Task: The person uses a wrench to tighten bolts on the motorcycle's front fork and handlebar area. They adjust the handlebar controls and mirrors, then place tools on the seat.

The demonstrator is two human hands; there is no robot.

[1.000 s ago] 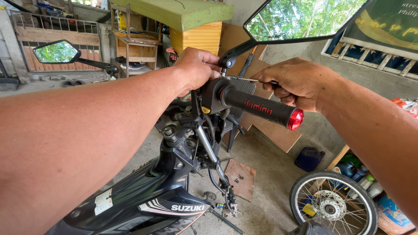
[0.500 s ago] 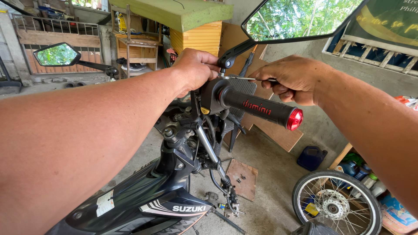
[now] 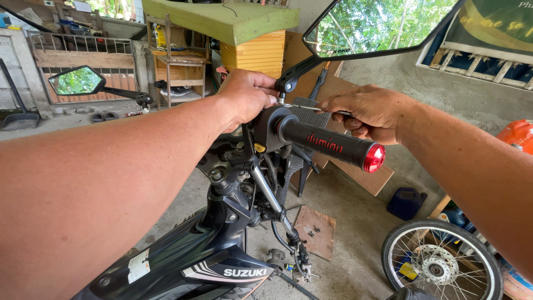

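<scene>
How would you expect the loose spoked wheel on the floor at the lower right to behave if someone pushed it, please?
The spoked wheel seems propped upright near clutter, so a push would probably tip it or set it rolling on its round tyre. Its metal hub and many thin spokes suggest it is stiff and fairly heavy for its size. The rubber tyre should grip the concrete floor rather than slide.

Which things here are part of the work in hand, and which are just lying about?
In use:
left hand on the switch housing
right hand holding a thin tool
grip
mirror

Lying about:
loose wheel
blue jug
board with screws
dustpan
</scene>
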